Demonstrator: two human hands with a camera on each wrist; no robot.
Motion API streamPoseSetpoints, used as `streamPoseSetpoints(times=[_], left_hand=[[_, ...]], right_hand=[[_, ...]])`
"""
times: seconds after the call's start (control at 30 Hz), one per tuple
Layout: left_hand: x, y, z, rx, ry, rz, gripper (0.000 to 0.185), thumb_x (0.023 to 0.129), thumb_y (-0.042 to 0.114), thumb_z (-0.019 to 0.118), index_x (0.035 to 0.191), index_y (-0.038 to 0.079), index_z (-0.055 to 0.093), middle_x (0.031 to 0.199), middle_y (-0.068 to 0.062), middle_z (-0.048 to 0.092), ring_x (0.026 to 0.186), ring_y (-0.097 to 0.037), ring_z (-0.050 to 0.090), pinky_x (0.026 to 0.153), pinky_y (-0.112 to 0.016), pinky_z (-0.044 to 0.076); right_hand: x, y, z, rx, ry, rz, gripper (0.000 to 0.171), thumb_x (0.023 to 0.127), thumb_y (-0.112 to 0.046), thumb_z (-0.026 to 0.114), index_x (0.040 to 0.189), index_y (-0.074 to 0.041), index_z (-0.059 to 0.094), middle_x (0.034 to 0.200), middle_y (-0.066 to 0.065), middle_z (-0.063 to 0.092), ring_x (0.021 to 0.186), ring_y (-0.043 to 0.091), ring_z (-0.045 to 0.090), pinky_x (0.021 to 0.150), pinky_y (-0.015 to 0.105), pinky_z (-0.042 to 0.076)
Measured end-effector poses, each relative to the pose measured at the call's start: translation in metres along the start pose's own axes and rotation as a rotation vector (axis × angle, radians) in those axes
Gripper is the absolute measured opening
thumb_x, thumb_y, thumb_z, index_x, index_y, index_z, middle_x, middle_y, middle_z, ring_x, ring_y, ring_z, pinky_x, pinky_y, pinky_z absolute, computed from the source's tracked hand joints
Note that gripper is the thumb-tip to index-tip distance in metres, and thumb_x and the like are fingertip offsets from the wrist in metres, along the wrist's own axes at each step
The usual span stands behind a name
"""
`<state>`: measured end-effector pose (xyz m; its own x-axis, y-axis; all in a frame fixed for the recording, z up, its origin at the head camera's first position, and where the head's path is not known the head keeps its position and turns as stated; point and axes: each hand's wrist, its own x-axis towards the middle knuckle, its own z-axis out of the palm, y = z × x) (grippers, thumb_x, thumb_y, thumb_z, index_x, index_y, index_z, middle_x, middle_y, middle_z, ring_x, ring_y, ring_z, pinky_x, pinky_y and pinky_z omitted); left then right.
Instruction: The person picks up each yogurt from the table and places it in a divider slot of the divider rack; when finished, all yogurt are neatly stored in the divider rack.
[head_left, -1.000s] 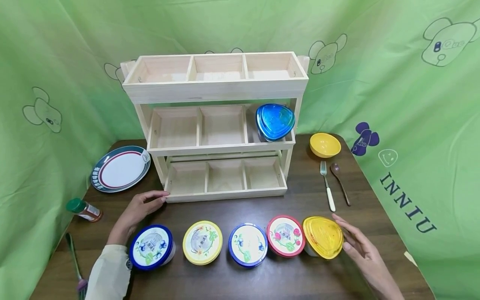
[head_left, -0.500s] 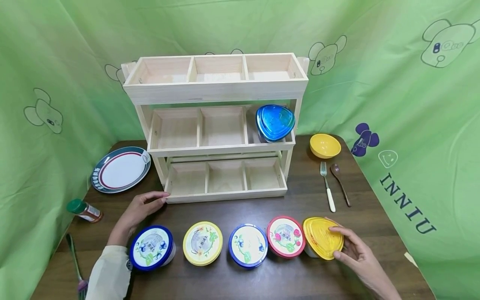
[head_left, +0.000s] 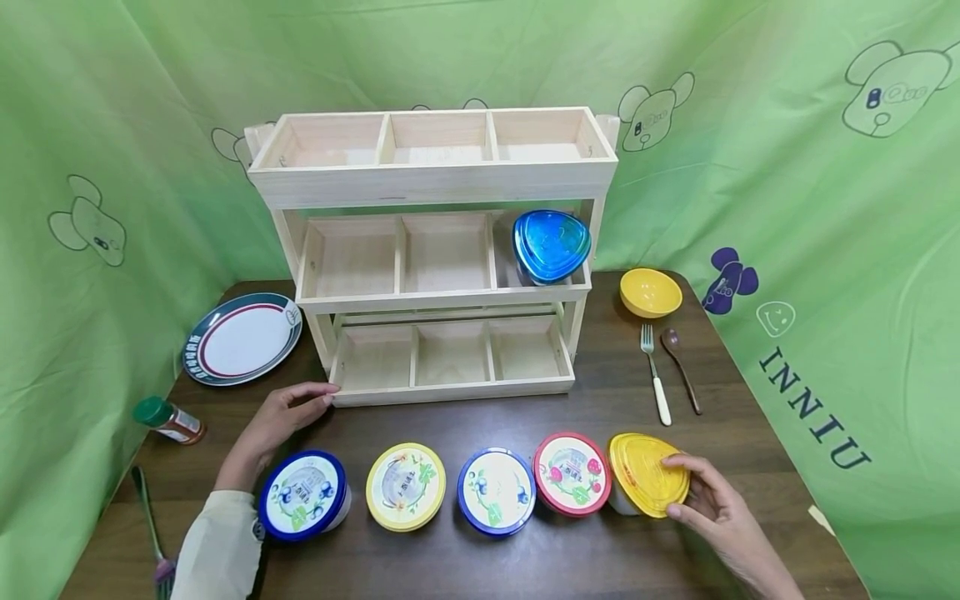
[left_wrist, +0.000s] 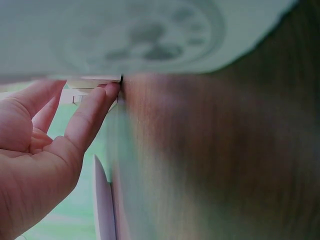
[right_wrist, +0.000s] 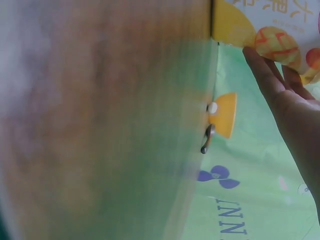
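While both arms rest low on the dark surface [head_left: 465, 567], the scene reads as follows:

Right hand: the right hand [head_left: 712, 508] has its fingers curled over the near right edge of the yellow-lidded tub [head_left: 648, 474], thumb at the rim, gripping it.
Left hand: the left hand [head_left: 281, 414] lies relaxed and holds nothing, fingertips touching the front corner of the wooden rack [head_left: 431, 250].
Tub's place: it stands on the surface under the right hand's fingers, at the end of the row farthest from the left hand, touching the red-lidded tub [head_left: 572, 472].
Handling: judged a light plastic tub with a stiff, ribbed, glossy lid, probably slippery; a hold around the side wall below the rim looks safer than one on the lid alone.
Row toward the left hand: a blue-lidded tub [head_left: 496, 490], a yellow-rimmed tub [head_left: 405, 486], then another blue one [head_left: 302, 495] beside the left wrist.
Writing: "INNIU" on the green cloth [head_left: 813, 408] beyond the right hand; the print on the lids is too small to read.
Beyond the right hand: a fork [head_left: 654, 375], a wooden spoon [head_left: 680, 367] and a yellow bowl [head_left: 649, 291].
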<state>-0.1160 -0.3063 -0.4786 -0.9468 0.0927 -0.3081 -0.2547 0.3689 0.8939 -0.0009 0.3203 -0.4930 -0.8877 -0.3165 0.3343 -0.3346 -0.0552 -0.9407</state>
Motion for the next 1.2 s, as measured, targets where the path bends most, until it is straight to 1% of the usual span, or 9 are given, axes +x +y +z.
streamPoseSetpoints(times=[0.13,0.3,0.4,0.5,0.63,0.8,1.03,1.13,1.2], left_hand=[[0.000,0.000,0.001,-0.003,0.001,0.002,0.042,0.113,0.022,0.063,0.149,0.000,0.063,0.150,-0.022,0.061,0.126,-0.020,0.064,0.096,-0.022,0.056],[-0.001,0.000,0.000,0.009,0.005,0.000,0.042,0.113,0.022,0.062,0.149,0.000,0.063,0.152,-0.023,0.060,0.130,-0.025,0.063,0.097,-0.022,0.056],[-0.002,0.001,0.000,0.015,0.006,0.000,0.042,0.113,0.022,0.062,0.149,0.000,0.063,0.153,-0.023,0.059,0.132,-0.028,0.062,0.097,-0.023,0.056],[-0.002,0.001,0.001,0.019,0.008,0.001,0.042,0.113,0.023,0.062,0.150,0.001,0.063,0.153,-0.023,0.059,0.132,-0.027,0.062,0.098,-0.024,0.056],[-0.001,0.000,0.001,0.010,0.005,0.002,0.042,0.113,0.022,0.062,0.150,0.000,0.063,0.152,-0.022,0.060,0.131,-0.026,0.062,0.099,-0.025,0.057],[0.000,0.000,0.000,0.002,-0.002,0.004,0.041,0.113,0.019,0.061,0.149,-0.001,0.063,0.151,-0.023,0.060,0.129,-0.026,0.063,0.097,-0.024,0.057],[0.001,0.000,0.000,0.011,-0.001,-0.006,0.040,0.114,0.020,0.061,0.148,0.000,0.064,0.150,-0.022,0.061,0.133,-0.031,0.062,0.100,-0.027,0.058],[0.001,-0.001,0.000,0.011,0.000,-0.004,0.040,0.113,0.020,0.061,0.148,0.000,0.063,0.150,-0.022,0.061,0.132,-0.031,0.062,0.099,-0.026,0.058],[0.001,-0.001,0.000,0.010,0.001,-0.002,0.040,0.113,0.020,0.061,0.148,0.000,0.063,0.149,-0.022,0.061,0.131,-0.030,0.063,0.098,-0.025,0.058]], right_hand=[[0.001,-0.006,-0.001,-0.015,0.068,0.011,0.061,0.089,0.036,0.056,0.145,0.012,0.051,0.148,-0.003,0.060,0.133,0.004,0.060,0.104,0.016,0.051],[0.003,-0.015,-0.005,-0.063,0.175,0.034,0.059,0.089,0.035,0.056,0.144,0.011,0.053,0.146,-0.004,0.061,0.132,0.002,0.060,0.104,0.014,0.050],[0.009,-0.022,-0.009,-0.086,0.230,0.031,0.060,0.088,0.037,0.056,0.143,0.012,0.054,0.145,-0.003,0.061,0.132,0.002,0.060,0.105,0.014,0.049],[0.016,-0.027,-0.013,-0.084,0.270,-0.008,0.060,0.087,0.038,0.055,0.143,0.015,0.053,0.143,0.000,0.061,0.131,0.004,0.061,0.105,0.014,0.049],[0.028,-0.033,-0.018,-0.067,0.291,-0.064,0.057,0.088,0.038,0.055,0.141,0.019,0.051,0.142,0.004,0.062,0.129,0.008,0.062,0.103,0.016,0.051],[0.043,-0.040,-0.023,-0.048,0.302,-0.103,0.055,0.089,0.037,0.055,0.142,0.020,0.050,0.142,0.007,0.060,0.125,0.011,0.064,0.100,0.017,0.054],[0.065,-0.056,-0.027,-0.074,0.345,-0.105,0.058,0.087,0.039,0.054,0.142,0.017,0.053,0.146,0.009,0.058,0.124,0.011,0.064,0.102,0.018,0.053],[0.075,-0.063,-0.025,-0.087,0.343,-0.107,0.060,0.086,0.040,0.055,0.141,0.015,0.056,0.148,0.009,0.056,0.128,0.011,0.063,0.104,0.018,0.052],[0.082,-0.066,-0.023,-0.093,0.328,-0.113,0.058,0.087,0.038,0.057,0.140,0.014,0.057,0.150,0.009,0.055,0.129,0.011,0.063,0.104,0.018,0.052]])
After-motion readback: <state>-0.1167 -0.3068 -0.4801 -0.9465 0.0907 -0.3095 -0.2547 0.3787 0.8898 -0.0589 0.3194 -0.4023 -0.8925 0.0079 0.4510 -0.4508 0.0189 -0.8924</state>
